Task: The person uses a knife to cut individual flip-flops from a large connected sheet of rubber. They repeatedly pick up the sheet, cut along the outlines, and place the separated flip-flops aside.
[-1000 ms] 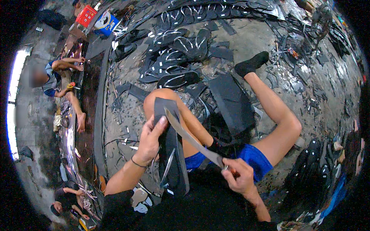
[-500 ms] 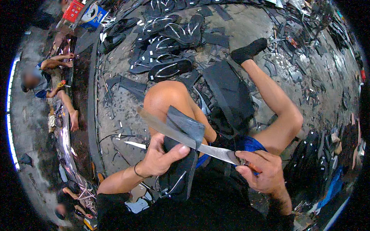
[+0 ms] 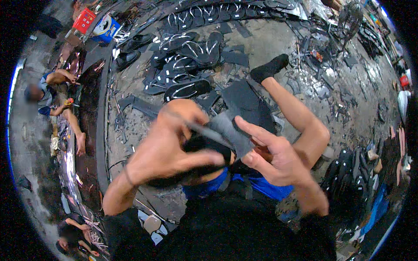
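Note:
My right hand [image 3: 281, 158] pinches a flat dark-grey rubber piece [image 3: 230, 130] between thumb and fingers, above my lap. My left hand [image 3: 161, 152] is smeared by motion beside it, thumb stretched toward the rubber piece. Its other fingers curl near a long, thin blurred strip that looks like the knife blade [image 3: 202, 129]. The knife's handle is hidden. Under the left hand lies something black [image 3: 209, 148], mostly covered, so I cannot make out whether that hand grips it.
Several black flip-flops with pale straps [image 3: 187, 89] lie on the floor ahead, with more in a row [image 3: 204, 19] behind. A black rubber sheet [image 3: 246, 98] lies between my legs. Rubber scraps litter the floor at right. Another person [image 3: 52, 95] sits at the far left.
The right hand has moved up from the knife handle to the rubber piece. The left hand has shifted left and up, turning over. The flip-flop under the blade is now largely hidden.

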